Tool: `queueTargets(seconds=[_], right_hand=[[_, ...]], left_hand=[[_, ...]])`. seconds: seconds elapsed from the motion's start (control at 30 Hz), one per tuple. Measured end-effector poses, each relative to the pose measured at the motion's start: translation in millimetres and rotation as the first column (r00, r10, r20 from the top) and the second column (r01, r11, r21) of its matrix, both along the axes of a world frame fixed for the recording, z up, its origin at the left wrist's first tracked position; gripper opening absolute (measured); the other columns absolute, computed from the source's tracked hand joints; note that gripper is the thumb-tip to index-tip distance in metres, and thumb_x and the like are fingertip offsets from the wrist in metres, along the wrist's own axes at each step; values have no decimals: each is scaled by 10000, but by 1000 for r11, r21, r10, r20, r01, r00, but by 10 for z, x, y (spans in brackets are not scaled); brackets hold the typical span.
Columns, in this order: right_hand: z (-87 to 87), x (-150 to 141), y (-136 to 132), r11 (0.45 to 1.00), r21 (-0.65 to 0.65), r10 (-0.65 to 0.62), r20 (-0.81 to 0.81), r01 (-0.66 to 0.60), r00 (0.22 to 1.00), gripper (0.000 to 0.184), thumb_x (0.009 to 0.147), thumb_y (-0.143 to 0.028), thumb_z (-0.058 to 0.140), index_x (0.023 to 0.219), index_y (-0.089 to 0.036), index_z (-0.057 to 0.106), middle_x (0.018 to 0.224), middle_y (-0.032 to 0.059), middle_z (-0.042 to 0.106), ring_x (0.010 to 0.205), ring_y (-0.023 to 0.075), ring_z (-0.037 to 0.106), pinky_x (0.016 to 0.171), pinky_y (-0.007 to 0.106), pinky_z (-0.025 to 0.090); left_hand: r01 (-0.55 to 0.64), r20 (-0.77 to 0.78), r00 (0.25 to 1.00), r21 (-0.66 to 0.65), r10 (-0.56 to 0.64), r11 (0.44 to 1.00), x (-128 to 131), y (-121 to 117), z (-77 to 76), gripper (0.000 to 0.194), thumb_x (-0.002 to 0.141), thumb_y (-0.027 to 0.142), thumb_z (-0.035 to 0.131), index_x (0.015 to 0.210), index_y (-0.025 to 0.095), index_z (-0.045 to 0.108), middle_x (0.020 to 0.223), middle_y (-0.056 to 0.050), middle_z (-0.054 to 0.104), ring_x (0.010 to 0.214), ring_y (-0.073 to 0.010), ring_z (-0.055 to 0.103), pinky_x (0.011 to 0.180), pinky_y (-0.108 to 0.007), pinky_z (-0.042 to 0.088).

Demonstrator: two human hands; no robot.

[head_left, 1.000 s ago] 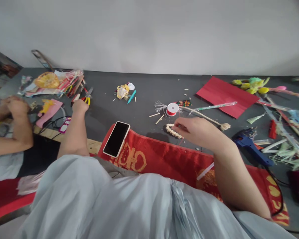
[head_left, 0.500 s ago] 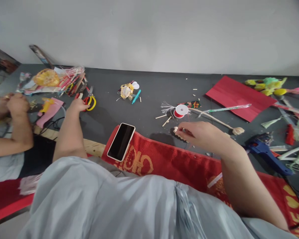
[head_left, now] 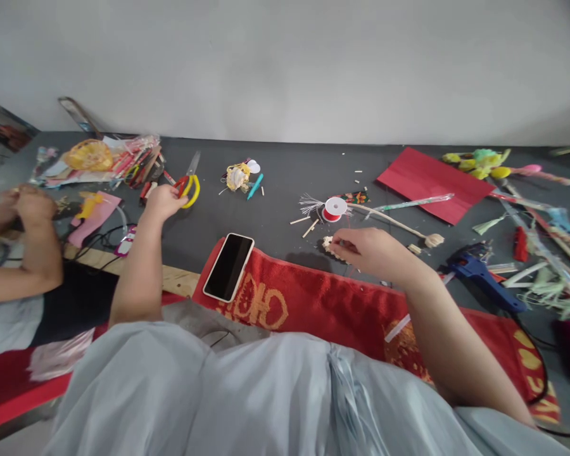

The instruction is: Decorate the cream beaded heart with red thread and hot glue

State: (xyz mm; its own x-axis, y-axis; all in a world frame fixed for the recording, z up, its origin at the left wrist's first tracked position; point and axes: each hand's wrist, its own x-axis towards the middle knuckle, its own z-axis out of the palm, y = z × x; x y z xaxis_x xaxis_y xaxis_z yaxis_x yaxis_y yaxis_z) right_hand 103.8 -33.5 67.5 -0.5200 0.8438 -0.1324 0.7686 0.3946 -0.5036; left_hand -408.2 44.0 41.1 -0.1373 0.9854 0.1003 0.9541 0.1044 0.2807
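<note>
Head view: right hand [head_left: 369, 252] partly hides a knobbly cream strand [head_left: 327, 244].

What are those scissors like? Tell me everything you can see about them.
The scissors have silvery, metal-looking blades and two handle loops, one red and one yellow, that look like plastic. The left hand grips them by the handles, partly covering the red one. The blades point away from the person, tilted slightly rightward, over the dark grey table. Whether they touch it is hard to tell.
</note>
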Motion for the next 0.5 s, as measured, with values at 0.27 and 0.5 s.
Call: queueTargets(seconds=[0.27,0.5], right_hand=[[-203,-409,84,924,-351,-323,-503,152,802,136,870,-294,556,890,-187,637,711,-8,595,577,109,457,580,264,367],[-371,-428,75,845,-533,-457,-758,-37,465,374,727,-459,776,948,-179,663,791,-6,646,669,109,546,630,259,459]], left_hand=[[-3,33,999,82,0,997,1709,-431,332,292,767,326,753,1007,165,713,947,-71,772,878,-222,709,795,-311,501],[192,384,904,26,-187,981,2851,-892,213,277,747,301,758,982,171,690,861,-30,753,720,-155,660,682,-271,483]])
